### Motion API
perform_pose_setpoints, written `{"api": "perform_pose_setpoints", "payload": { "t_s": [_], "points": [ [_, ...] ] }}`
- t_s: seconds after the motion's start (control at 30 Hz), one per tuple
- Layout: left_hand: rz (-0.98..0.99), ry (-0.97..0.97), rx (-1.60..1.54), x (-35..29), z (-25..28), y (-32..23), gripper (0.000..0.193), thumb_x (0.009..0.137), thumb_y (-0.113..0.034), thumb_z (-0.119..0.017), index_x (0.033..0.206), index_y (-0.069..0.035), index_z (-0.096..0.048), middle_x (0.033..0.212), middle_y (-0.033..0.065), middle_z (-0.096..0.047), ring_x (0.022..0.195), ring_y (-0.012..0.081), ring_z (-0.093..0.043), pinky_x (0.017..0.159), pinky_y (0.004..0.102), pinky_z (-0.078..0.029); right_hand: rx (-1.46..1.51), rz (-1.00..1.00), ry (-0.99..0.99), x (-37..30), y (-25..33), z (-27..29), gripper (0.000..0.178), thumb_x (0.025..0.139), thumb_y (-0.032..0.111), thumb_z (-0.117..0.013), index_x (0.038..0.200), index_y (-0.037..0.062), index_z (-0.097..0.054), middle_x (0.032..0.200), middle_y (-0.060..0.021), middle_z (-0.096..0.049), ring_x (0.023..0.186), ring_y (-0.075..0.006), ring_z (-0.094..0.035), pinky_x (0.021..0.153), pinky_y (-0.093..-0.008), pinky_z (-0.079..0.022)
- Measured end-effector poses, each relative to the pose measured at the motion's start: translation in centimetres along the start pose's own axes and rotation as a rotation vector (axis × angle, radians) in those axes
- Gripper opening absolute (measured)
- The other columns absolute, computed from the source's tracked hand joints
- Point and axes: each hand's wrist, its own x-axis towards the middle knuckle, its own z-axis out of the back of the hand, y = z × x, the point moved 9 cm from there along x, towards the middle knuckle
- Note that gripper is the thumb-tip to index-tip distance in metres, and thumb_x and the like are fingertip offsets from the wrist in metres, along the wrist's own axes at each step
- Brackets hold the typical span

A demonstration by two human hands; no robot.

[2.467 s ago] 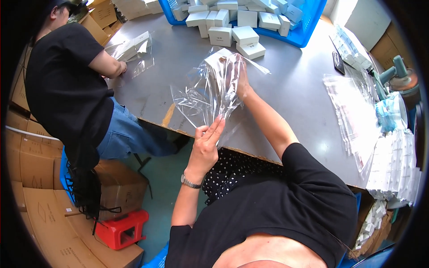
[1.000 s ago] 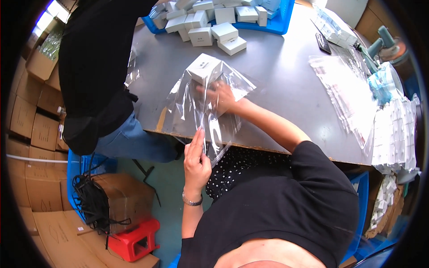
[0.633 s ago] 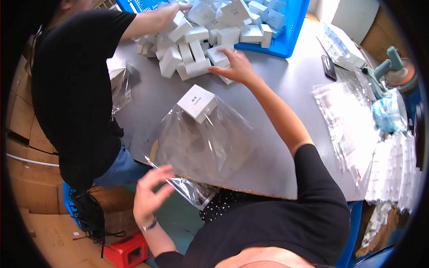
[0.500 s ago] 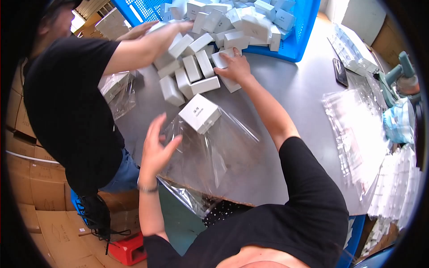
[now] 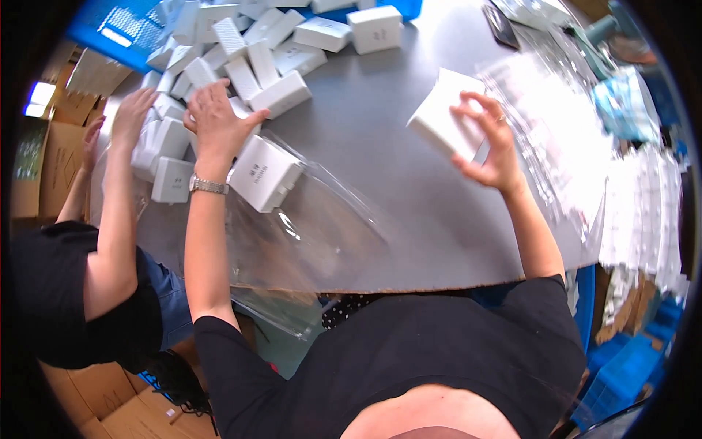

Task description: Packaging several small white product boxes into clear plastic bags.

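Note:
My right hand (image 5: 490, 143) curls around a white box (image 5: 444, 110) on the right side of the grey table, thumb near its lower edge and fingertips on its top. Slight blur hides whether the box rests on the table. My left hand (image 5: 219, 124) lies over several small white boxes (image 5: 281, 95) at the pile's near edge, fingers spread and thumb pointing right. Just below that hand, a stack of white boxes (image 5: 263, 172) sits at the end of a clear plastic bag (image 5: 307, 227), which stretches toward the table's front edge.
A co-worker's hand (image 5: 131, 113) reaches into the boxes at left. Beyond the pile stands a blue crate (image 5: 110, 33). A phone (image 5: 501, 28) lies at the far right, above a stack of clear bags (image 5: 563, 132). Brown cartons (image 5: 110, 395) stand on the floor at lower left.
My right hand has moved from the pile to the right with a white box. My left hand has moved up onto the pile. The view has shifted, so the pile appears farther left.

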Motion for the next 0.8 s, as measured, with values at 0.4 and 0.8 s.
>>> {"api": "perform_pose_setpoints", "payload": {
  "t_s": [0.4,0.8],
  "points": [
    [-0.606,0.437,-0.618,-11.0,1.6,-26.8,0.097,0.068,-0.039,-0.087,0.146,-0.007,-0.039,0.146,0.0200,-0.043,0.137,0.0369,-0.036,0.115,0.0466,-0.031,-0.696,-0.010,-0.070,-2.8,-5.1,1.8,0.075,0.072,0.047,-0.075,0.142,0.0320,-0.051,0.143,-0.0180,-0.047,0.133,-0.0355,-0.044,0.109,-0.0484,-0.039],
    [-0.291,0.524,-0.795,-14.9,-1.3,-28.6,0.134,0.056,-0.022,-0.092,0.155,0.000,-0.004,0.146,0.0277,-0.038,0.138,0.0392,-0.037,0.115,0.0409,-0.035,0.277,-0.039,-0.009,-6.7,-2.2,2.0,0.073,0.060,0.037,-0.083,0.125,0.0139,-0.058,0.123,-0.0146,-0.056,0.130,-0.0338,-0.044,0.106,-0.0474,-0.040]
  ]
}}
